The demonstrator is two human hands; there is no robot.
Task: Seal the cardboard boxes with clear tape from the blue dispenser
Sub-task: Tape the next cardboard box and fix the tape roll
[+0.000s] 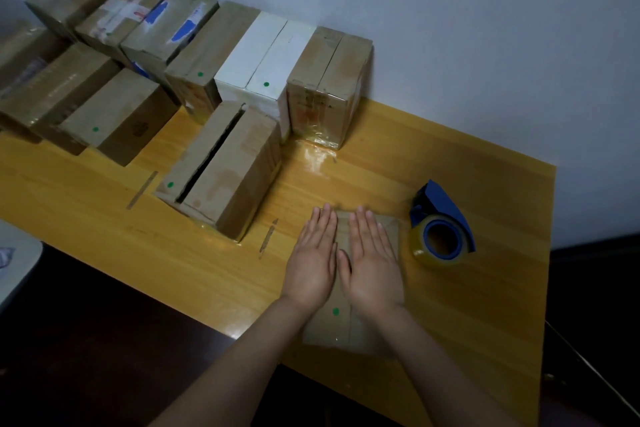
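Two bare forearms reach in from the lower edge of the head view and end in hands laid palm-down on a small cardboard box at the near edge of the wooden table. Left hand and right hand lie side by side on the box top, fingers straight and held together, nothing pinched or gripped; the thumbs nearly meet over the middle of the lid. A green dot shows on the box top between the wrists. The far end of this box is blurred, so the condition of its seam cannot be told. Just to the right of the right hand, apart from it, the blue dispenser lies on the table with its roll of clear tape facing the camera. To the left of the hands stands a larger brown box whose top flaps are parted, a dark gap running along its length; a green dot marks its near corner. Behind it, against the grey wall, a row of boxes runs leftward: a brown taped box, a white box, then further brown boxes, some bearing blue and white labels. A shiny patch of tape lies on the table in front of the brown taped box. Two short brown strips are stuck to the tabletop.
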